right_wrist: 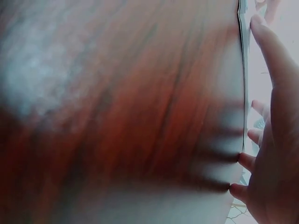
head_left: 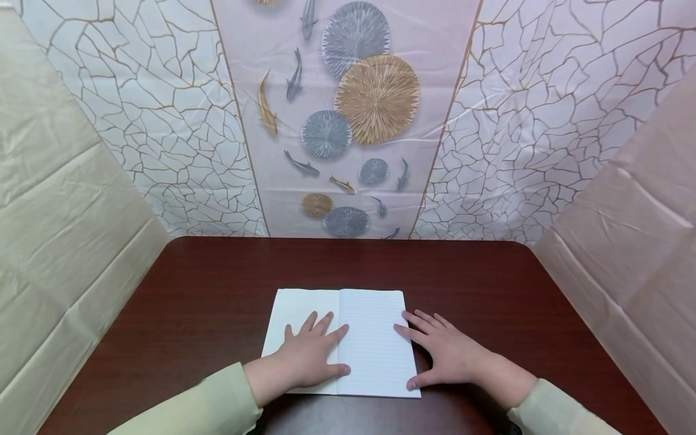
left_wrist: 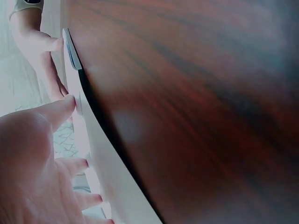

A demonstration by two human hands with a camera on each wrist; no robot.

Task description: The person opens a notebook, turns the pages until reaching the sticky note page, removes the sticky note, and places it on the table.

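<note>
A notebook [head_left: 375, 350] lies open on the table, its right page ruled with lines and its left page plain. My left hand [head_left: 307, 356] rests with spread fingers over the left page, thumb and index finger reaching past the centre fold. At the right edge of the notebook, my right hand [head_left: 454, 356] has its fingers spread too, with the thumb and index fingertips on the page border. In the left wrist view, the fingertips of the left hand [left_wrist: 37, 154] meet the paper. The right wrist view shows the right hand [right_wrist: 280, 140] beside the notebook's thin edge [right_wrist: 242, 42].
The dark reddish-brown table [head_left: 217, 278] spreads around the notebook. A patterned cloth backdrop [head_left: 375, 103] with fish and round leaf shapes hangs behind it. Beige cloth panels stand along the left side [head_left: 70, 241] and the right side [head_left: 625, 241].
</note>
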